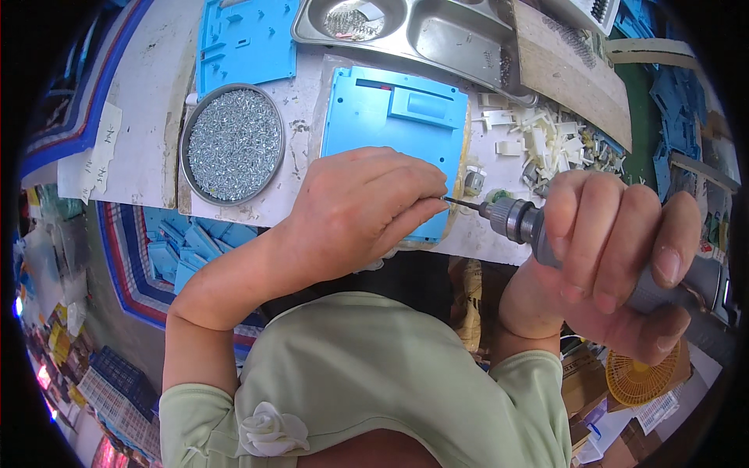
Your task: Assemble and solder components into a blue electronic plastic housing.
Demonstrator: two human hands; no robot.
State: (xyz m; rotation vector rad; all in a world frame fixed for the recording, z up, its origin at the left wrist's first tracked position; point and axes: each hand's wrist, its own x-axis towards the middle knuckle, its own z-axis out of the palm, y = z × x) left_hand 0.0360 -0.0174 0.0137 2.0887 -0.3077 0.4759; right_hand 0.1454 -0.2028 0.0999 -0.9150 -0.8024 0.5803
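My right hand (616, 249) is wrapped round a grey electric screwdriver (519, 221), held tilted with its thin bit toward the left. At the bit's tip, the thumb and fingers of my left hand (374, 199) are pinched together. Whatever they hold, if anything, is too small or hidden to make out. Beneath my left hand lies a blue plastic panel (363, 117) with a raised rectangular part near its far edge. My hand and wrist cover much of its near side.
A round metal dish (187, 156) of small screws stands to the left. Another blue panel (250, 54) lies behind it. A steel compartment tray (456, 47) sits at the back. White plastic parts (538, 144) are heaped at right, beside a worn board (573, 70).
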